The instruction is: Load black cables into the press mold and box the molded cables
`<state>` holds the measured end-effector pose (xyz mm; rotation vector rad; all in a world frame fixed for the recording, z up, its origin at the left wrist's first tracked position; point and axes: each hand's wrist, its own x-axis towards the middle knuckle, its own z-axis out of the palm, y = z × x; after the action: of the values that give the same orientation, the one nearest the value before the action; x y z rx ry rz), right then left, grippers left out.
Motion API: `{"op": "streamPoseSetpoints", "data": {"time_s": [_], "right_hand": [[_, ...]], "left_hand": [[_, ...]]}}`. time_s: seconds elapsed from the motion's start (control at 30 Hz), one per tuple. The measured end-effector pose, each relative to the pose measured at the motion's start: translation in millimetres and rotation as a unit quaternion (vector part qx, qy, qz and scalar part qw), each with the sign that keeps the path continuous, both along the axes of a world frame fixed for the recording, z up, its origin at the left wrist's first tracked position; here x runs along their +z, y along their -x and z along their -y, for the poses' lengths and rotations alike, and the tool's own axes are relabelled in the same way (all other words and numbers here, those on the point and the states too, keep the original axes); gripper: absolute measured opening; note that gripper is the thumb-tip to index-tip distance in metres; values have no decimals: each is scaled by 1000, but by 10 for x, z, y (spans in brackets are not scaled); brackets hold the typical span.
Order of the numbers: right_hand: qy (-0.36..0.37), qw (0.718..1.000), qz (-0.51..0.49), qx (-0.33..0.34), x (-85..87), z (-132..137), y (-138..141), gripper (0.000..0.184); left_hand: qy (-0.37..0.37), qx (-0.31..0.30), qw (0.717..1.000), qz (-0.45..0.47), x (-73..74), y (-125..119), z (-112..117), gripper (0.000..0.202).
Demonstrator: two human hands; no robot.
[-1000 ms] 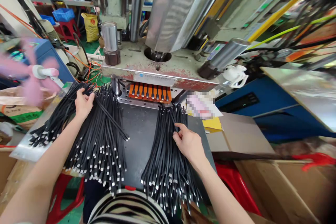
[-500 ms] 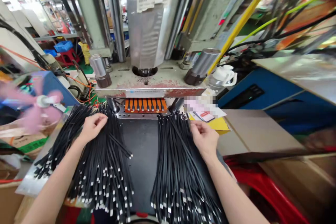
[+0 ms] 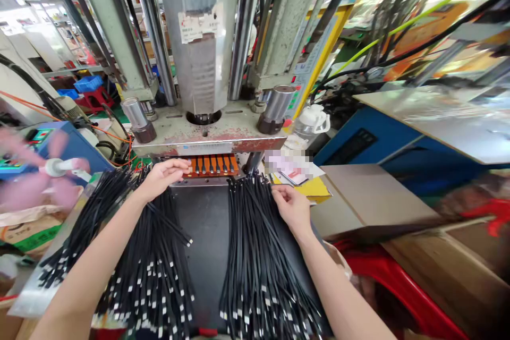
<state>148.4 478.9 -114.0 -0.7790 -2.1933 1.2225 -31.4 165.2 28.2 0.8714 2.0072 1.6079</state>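
Note:
My left hand [image 3: 169, 175] reaches over the upper end of the left bundle of black cables [image 3: 155, 265]. Its fingers are stretched toward the left end of an orange mould [image 3: 215, 164], with nothing visible in them. Several black cable ends lie side by side in the mould's slots, under the press plate [image 3: 207, 135]. At the upper right edge of the right bundle of black cables [image 3: 258, 255], my right hand [image 3: 292, 207] has its fingers curled together. Whatever is between those fingertips is hidden. Both bundles fan toward me, showing silver plug tips.
A black work surface [image 3: 201, 255] lies between the bundles. Right of the press are a white-lidded jug [image 3: 313, 122], a yellow sheet [image 3: 316, 190] with papers, and a cardboard box [image 3: 378, 194]. A pink fan [image 3: 53, 167] spins at left. Steel guide posts [image 3: 241, 26] rise behind.
My left hand has moved right, from above the left bundle to the mould's left end, and its fingers have straightened. My right hand remains beside the right bundle. The view has shifted slightly.

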Motion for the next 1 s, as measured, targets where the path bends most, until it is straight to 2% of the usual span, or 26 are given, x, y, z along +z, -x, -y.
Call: {"op": "streamPoseSetpoints", "data": {"time_s": [0.1, 0.23, 0.33, 0.4, 0.53, 0.63, 0.77, 0.87, 1.0], "right_hand": [[-2, 1000, 0, -1, -13, -10, 5, 38], [12, 1000, -12, -2, 52, 12, -26, 38], [-11, 1000, -19, 21, 259, 78, -25, 36], [-46, 995, -17, 81, 456, 145, 36, 32], [-136, 968, -5, 211, 804, 299, 360, 26], [-181, 957, -12, 227, 891, 399, 713, 27], [-215, 960, 45, 173, 802, 484, 1134, 25], [-240, 957, 107, 122, 687, 503, 1373, 29], [-267, 951, 113, 106, 593, 477, 1661, 32]], "left_hand": [[33, 20, 999, 7, 28, -37, 119, 31], [41, 71, 996, 19, -66, 1, 325, 29], [79, 106, 990, 50, -179, 64, 426, 29], [91, 129, 984, 79, -252, 92, 426, 27], [33, 196, 966, 168, -402, 99, 229, 25], [-17, 245, 949, 200, -533, 122, -35, 17], [-65, 307, 925, 214, -716, 276, -380, 17], [-92, 348, 907, 218, -842, 460, -566, 25], [-115, 384, 891, 213, -919, 667, -741, 36]]}}
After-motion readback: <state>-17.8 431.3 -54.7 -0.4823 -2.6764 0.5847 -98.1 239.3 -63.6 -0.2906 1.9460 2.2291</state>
